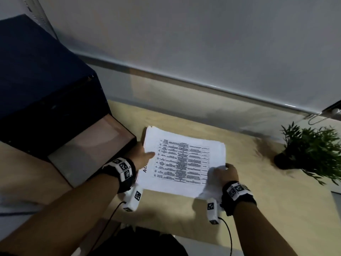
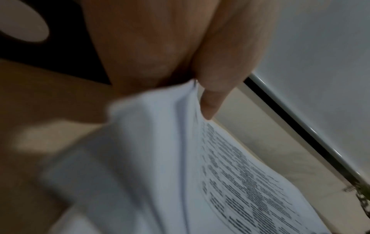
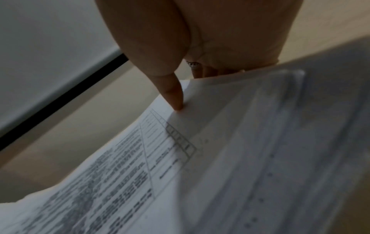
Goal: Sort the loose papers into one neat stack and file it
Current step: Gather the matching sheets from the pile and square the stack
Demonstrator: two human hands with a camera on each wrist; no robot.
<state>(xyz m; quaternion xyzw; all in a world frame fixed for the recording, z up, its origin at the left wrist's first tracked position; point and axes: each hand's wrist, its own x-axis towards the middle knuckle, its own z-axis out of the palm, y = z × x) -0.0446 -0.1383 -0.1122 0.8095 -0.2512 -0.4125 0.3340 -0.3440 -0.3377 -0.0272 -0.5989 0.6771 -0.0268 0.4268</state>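
Desk [image 1: 258, 182]: pale wood surface set against a grey wall, bearing everything below.
File box [image 1: 46, 93]: dark blue, at the desk's left; its open compartment faces the papers.
Paper stack [image 1: 184, 159]: white sheets, the top one printed with a table; lies just right of the box opening, edges roughly squared.
Potted plant [image 1: 310, 150]: green, in a dark pot, well apart at the right.
Left hand [image 1: 142, 154]: thumb on top of the stack's left edge, fingers beneath, gripping it.
Right hand [image 1: 228, 172]: pinches the stack's near right corner, thumb [image 3: 172, 95] pressed on the top sheet.
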